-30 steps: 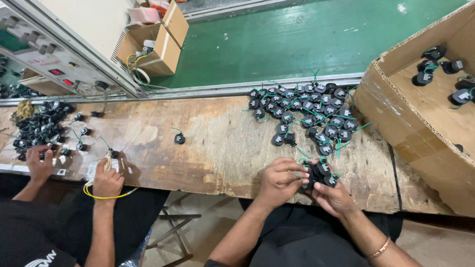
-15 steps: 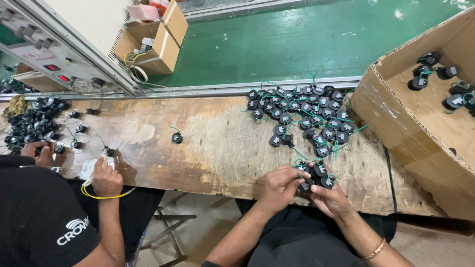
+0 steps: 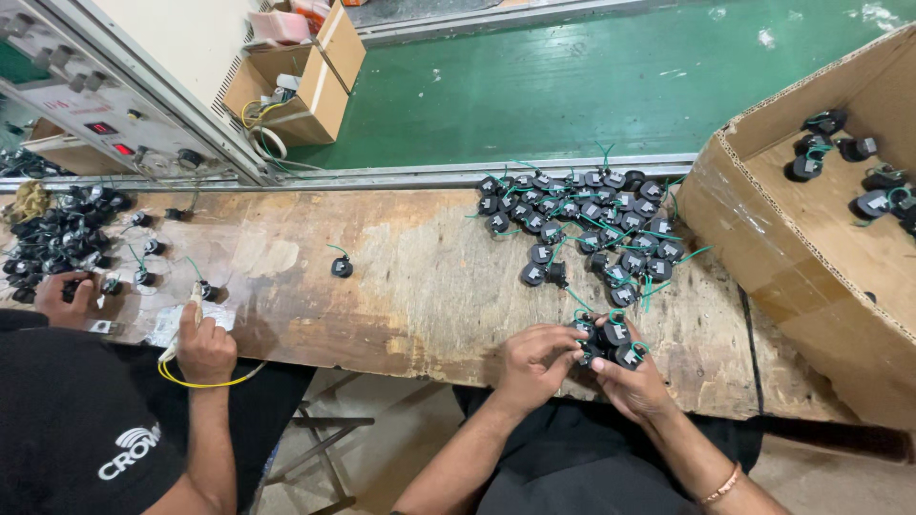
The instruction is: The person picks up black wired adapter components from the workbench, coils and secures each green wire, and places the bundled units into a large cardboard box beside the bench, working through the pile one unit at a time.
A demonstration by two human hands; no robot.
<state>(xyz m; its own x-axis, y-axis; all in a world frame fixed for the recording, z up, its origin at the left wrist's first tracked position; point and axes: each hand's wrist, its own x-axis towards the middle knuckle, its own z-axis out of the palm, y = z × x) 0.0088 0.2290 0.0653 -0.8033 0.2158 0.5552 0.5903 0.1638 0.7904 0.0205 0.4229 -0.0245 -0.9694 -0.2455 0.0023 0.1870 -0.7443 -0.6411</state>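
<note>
A: Grip? 
B: Left hand (image 3: 534, 360) & right hand (image 3: 632, 383) both closed on a clump of black parts (image 3: 607, 339) at worktop (image 3: 420, 286) edge.
A: Progress? 
B: Few in box (image 3: 763, 267); big pile (image 3: 587, 224) left, I'd say.

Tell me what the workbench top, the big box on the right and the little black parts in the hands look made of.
Workbench top: bare wood, by its worn, stained grain. Big box: brown corrugated cardboard, fluting visible on its torn edge. Little black parts, held between left hand and right hand: probably matte moulded plastic, with thin green insulated wires.
</note>
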